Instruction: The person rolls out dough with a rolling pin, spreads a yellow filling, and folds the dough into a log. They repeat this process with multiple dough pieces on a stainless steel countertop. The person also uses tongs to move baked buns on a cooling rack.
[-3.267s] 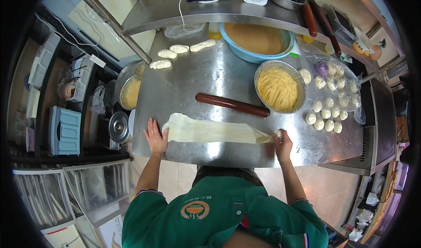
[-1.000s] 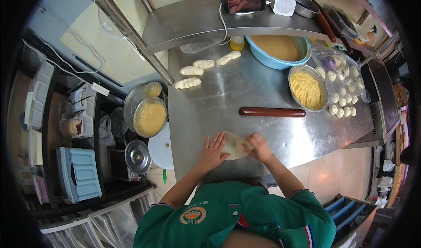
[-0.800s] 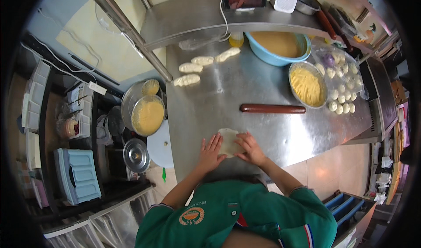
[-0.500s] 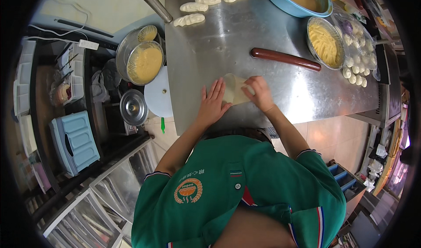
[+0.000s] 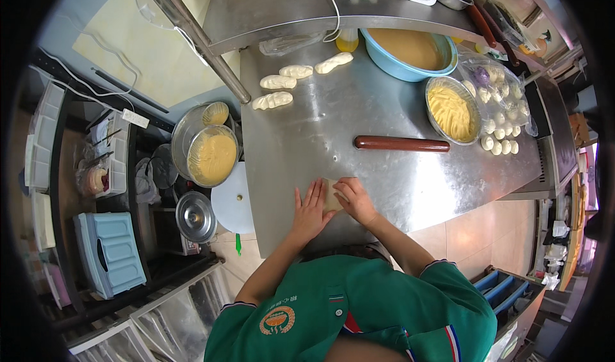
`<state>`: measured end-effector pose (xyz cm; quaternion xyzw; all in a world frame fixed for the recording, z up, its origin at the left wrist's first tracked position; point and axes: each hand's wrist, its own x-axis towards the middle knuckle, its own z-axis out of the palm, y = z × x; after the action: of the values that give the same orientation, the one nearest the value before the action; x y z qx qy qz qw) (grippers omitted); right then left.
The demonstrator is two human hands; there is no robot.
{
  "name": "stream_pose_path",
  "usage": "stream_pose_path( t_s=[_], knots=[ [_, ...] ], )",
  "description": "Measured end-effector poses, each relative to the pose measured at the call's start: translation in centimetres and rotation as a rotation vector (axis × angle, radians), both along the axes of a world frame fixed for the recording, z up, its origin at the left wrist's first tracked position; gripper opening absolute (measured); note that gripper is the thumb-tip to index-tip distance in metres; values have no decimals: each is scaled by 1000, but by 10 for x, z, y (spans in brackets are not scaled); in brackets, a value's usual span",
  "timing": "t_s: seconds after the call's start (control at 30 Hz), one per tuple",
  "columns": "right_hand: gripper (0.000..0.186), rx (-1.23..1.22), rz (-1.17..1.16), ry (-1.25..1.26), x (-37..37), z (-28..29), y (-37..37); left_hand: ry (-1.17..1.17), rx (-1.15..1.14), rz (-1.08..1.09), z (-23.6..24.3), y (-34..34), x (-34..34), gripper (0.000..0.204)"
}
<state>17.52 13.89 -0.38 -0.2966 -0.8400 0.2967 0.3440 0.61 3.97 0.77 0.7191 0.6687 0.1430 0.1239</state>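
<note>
A cook in a green shirt bends over a steel table (image 5: 384,189), both hands on a small folded piece of dough (image 5: 331,194) near the table's front edge. The left hand (image 5: 310,209) lies flat with fingers spread, pressing the dough's left side; the right hand (image 5: 354,198) is curled over its right side, fingers bent down on it. Neither hand closes around the dough; both press it against the steel.

Just beyond the hands lies a brown rolling pin (image 5: 401,144), well apart from the dough. Behind it to the right stands a metal bowl of yellow filling (image 5: 451,111), with small dough balls (image 5: 500,138) in rows beside it on a clear sheet. A blue basin (image 5: 410,53) holding tan batter sits at the back of the table, under a steel shelf (image 5: 307,6). Four long dough pieces (image 5: 277,82) lie toward the table's back left corner.

Left of the table, lower down, are a pot of yellow paste (image 5: 211,157), a round white lid (image 5: 232,205), a steel lid (image 5: 195,216) and a pale blue crate (image 5: 114,252)
</note>
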Motion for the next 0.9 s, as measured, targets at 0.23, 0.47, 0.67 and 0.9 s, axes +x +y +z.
stream_pose_path(
  t_s=[0.23,0.47,0.67,0.9],
  knots=[
    [60,63,-65,5,-16,12,-25,34,-109,16,-3,-30,-5,92],
    [44,-38,11,9,-26,16,-20,28,-83,-92,-10,-54,-10,91],
    [56,62,120,-392,-24,36,-46,-134,32,-68,-3,-86,-34,89],
    [54,-316,-276,-105,-1,48,-39,-269,147,-235,25,20,-37,80]
  ],
)
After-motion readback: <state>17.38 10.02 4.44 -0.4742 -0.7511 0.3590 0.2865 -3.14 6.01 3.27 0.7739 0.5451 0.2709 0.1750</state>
